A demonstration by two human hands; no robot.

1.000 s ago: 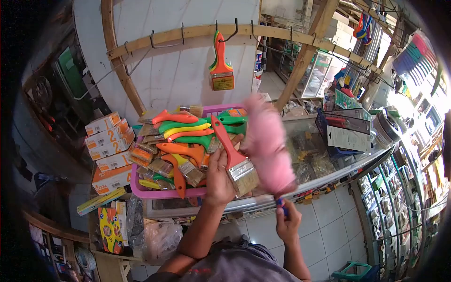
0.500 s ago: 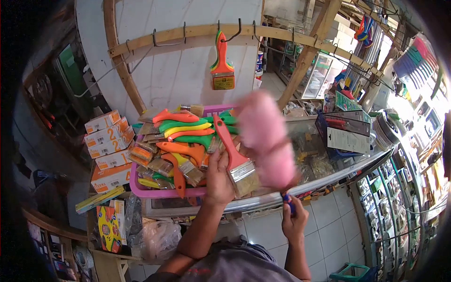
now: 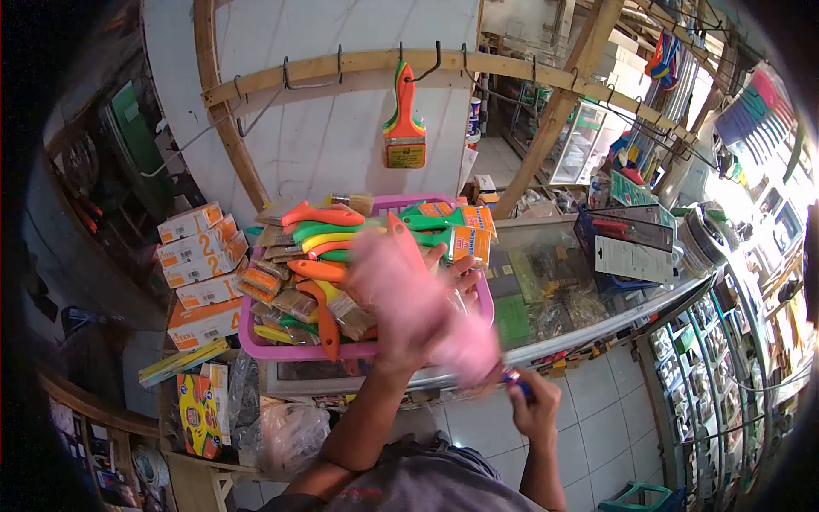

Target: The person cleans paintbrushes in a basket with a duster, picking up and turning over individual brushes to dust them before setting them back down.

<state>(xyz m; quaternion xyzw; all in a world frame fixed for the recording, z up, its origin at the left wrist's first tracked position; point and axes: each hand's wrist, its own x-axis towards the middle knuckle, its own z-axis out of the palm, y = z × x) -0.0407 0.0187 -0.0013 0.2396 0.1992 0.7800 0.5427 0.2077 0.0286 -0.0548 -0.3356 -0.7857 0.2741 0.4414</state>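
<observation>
My right hand (image 3: 536, 405) is closed round the blue handle of a fluffy pink duster (image 3: 397, 294), which is blurred by motion. The duster crosses in front of my left hand (image 3: 405, 346) and hides most of it. Above the duster the pinkish-red handle of a paintbrush (image 3: 403, 241) sticks up from my left hand; its bristle end is covered. Behind both hands, a pink basket (image 3: 363, 350) holds several paintbrushes with orange, green and yellow handles. One large orange and green paintbrush (image 3: 404, 128) hangs from a hook on the wooden rail.
Orange and white boxes (image 3: 198, 271) are stacked left of the basket. A glass counter (image 3: 529, 337) runs to the right, bearing a dark blue basket (image 3: 621, 256) with packaged items. Below left lie a yellow box (image 3: 199, 416) and plastic bags (image 3: 290, 433). Hooks line the rail (image 3: 367, 64).
The duster has swung left, from beside the paintbrush to in front of it and my left hand. Packaged green-handled brushes at the basket's right side now show.
</observation>
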